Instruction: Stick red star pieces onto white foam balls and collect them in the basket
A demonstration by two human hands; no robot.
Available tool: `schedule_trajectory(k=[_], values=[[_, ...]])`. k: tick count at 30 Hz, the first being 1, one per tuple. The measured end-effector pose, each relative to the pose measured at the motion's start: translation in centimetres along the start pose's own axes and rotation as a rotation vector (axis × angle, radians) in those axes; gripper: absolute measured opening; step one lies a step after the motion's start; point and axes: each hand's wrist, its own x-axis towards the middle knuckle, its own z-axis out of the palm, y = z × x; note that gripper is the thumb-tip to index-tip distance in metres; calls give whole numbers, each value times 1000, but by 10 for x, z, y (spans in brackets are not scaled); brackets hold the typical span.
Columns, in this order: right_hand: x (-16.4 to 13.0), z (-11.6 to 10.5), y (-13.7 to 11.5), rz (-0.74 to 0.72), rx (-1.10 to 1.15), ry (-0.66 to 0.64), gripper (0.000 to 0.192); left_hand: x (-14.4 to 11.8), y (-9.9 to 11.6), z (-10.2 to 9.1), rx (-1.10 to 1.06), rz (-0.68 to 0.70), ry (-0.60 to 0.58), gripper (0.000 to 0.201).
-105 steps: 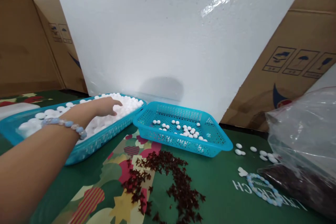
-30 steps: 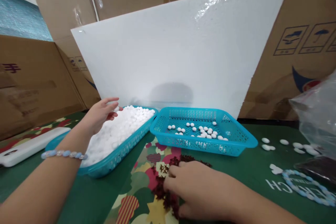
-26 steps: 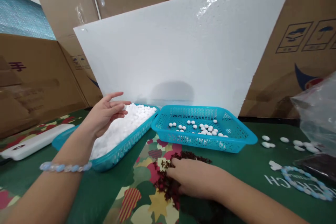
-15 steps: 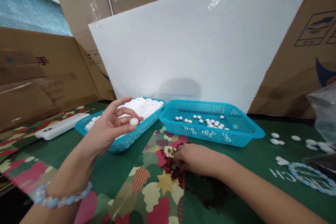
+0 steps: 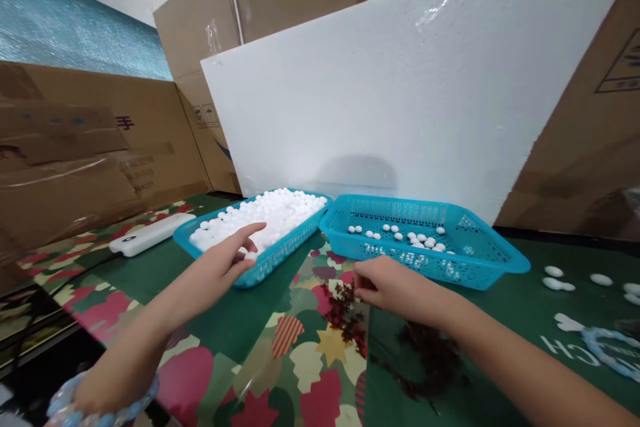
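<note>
My left hand (image 5: 220,268) is over the near edge of the left blue basket (image 5: 280,257), which is heaped with small white balls (image 5: 273,213). A white ball (image 5: 251,256) shows between its thumb and fingers. My right hand (image 5: 387,283) is low over the table, thumb and fingers pinched together; whatever they hold is hidden. Beside its fingertips lies a loose pile of small reddish-brown, branching bits (image 5: 346,317). A darker tangle of the same kind (image 5: 433,353) lies below the wrist. The right blue basket (image 5: 500,260) has scattered white balls (image 5: 425,241) on its floor.
A white board (image 5: 370,100) leans behind the baskets, with cardboard boxes (image 5: 65,147) around. A white power bank-like device (image 5: 153,233) with a cable lies left. At right are several white pieces (image 5: 600,279) and a blue beaded ring (image 5: 607,353) on the green, patterned cover (image 5: 300,373).
My left hand has lowered toward the left basket's near edge with the white ball. My right hand has lifted slightly off the reddish-brown bits. The view has shifted left.
</note>
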Motion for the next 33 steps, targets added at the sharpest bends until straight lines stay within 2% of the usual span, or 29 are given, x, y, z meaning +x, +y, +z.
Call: schedule_trajectory(k=[4,8,10,13,17,19,22,25,27,29,33], values=[[-6,-11,-1,-7,169,7,8,-7,3,-2,31,-24,-1,40],[-10,-19,-4,-16,338,23,12,-8,17,0,46,10,154,37],[-13,-24,-6,-11,387,67,11,-3,31,6,-53,86,183,35],[-18,-33,-5,-55,583,207,11,12,55,22,-400,192,96,31],[-30,-50,2,-164,966,505,12,35,89,43,-818,234,-18,29],[-39,-58,6,-219,1054,635,16,45,105,48,-997,284,-35,30],[-52,-65,9,-286,1054,705,24,54,125,53,-1223,378,-106,25],[-62,-67,5,-350,1023,770,31,59,136,60,-1347,460,-204,13],[-65,-67,2,-396,1011,838,33,61,138,65,-1382,467,-210,9],[-65,-66,1,-411,1001,880,32,62,137,69,-1394,440,-211,11],[-58,-63,2,-376,1020,868,31,63,131,70,-1413,433,-225,18]])
